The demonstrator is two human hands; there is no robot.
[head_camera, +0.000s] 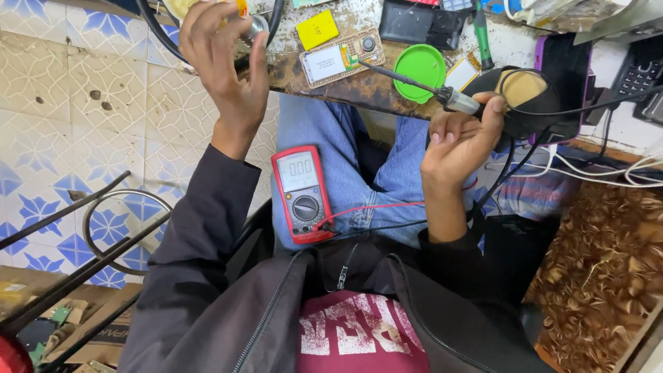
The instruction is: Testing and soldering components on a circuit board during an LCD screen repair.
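Above the circuit board, the right hand grips a soldering iron, fingers closed.

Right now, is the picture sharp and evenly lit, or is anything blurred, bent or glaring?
Head view: mostly sharp, with soft, even light and faint shadows; the multimeter screen shows no glare; the wide lens bends the floor tiles at the left edge; the left hand is cut off at the top edge.
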